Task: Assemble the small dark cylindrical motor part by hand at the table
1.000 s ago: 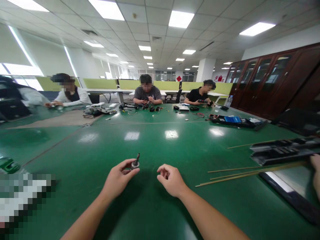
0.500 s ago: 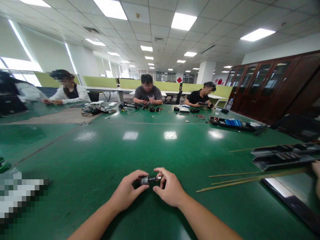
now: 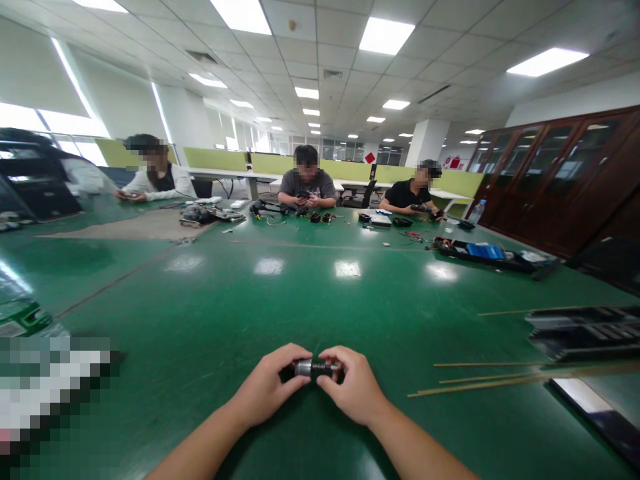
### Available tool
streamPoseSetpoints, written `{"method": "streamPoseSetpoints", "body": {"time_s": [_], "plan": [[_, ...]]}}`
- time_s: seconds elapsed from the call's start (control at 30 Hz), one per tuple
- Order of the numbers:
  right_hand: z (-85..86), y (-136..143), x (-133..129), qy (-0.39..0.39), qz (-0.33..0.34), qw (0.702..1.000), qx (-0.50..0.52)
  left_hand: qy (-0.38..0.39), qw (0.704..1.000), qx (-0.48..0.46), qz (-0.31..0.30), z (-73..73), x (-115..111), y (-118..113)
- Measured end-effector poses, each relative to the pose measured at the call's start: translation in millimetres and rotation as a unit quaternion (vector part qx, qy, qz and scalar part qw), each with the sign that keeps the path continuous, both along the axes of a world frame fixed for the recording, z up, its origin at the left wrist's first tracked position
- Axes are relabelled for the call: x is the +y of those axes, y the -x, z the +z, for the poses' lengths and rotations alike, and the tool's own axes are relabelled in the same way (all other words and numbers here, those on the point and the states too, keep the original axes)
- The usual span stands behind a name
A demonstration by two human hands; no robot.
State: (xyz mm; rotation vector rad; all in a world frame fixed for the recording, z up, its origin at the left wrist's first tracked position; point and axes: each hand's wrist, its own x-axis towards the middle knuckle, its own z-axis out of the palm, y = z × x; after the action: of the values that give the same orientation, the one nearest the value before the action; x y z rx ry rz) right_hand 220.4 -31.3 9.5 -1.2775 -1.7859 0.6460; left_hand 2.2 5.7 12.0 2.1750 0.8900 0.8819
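Observation:
Near the front of the green table (image 3: 240,300), a small cylindrical part (image 3: 304,367) lies level between my two hands. It has a silver metal body on the left and a black ribbed shaft on the right. My left hand (image 3: 274,387) is closed around the silver body, thumb in front and fingers behind. At the ribbed end, the thumb and fingers of my right hand (image 3: 354,385) are curled around the shaft. Part of the shaft's tip is hidden by those fingers.
To the right lie thin yellowish rods (image 3: 465,388), a dark flat device (image 3: 595,413) and black channel-shaped pieces (image 3: 585,333). A plastic bottle (image 3: 23,320) is at left. Across the table, several people work among electronic parts; a black tray (image 3: 520,261) holds a blue block.
My right hand has closed in over the ribbed shaft, its fingers now nearer my left hand. The view has shifted, so everything appears further right. A hand at the right edge is gone from view.

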Motion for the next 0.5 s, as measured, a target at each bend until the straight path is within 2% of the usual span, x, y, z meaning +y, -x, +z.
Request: {"method": "streamPoseSetpoints", "body": {"time_s": [0.5], "plan": [[1.8,-2.9,-1.6,-0.008,0.017,1.000,-0.001,-0.010,1.000,0.006,-0.020,-0.8,-4.3,-3.5]]}}
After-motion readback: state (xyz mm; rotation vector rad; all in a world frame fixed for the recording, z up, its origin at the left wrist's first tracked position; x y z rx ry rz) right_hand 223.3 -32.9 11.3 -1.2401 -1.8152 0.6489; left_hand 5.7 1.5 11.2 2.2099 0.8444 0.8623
